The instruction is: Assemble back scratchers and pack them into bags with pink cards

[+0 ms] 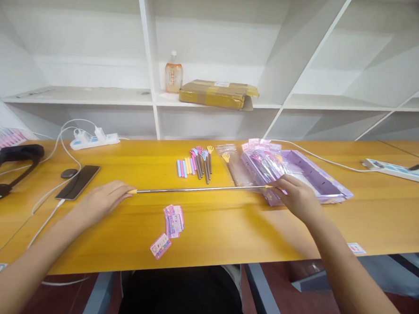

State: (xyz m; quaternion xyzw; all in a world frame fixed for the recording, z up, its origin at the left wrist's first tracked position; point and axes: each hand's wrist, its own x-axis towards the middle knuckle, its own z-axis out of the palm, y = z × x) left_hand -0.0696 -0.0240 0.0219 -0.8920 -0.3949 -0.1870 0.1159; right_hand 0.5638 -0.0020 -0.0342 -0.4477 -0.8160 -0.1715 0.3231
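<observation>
Stretched between my two hands is a telescopic back scratcher, its thin metal rod drawn out long. My left hand is closed on its yellow end, and my right hand pinches the other yellow end, mostly hidden by the fingers. Behind the rod lie several short back scratchers with pink, blue and yellow claws, beside a row of coloured handle sleeves. A yellow-clawed scratcher rests on a clear plastic bag. Small pink printed cards lie on the near side of the rod.
A purple tray holding bagged scratchers stands by my right hand. At left are a phone with a cable, a power strip and a black headset. White shelves hold a bottle and a cardboard box.
</observation>
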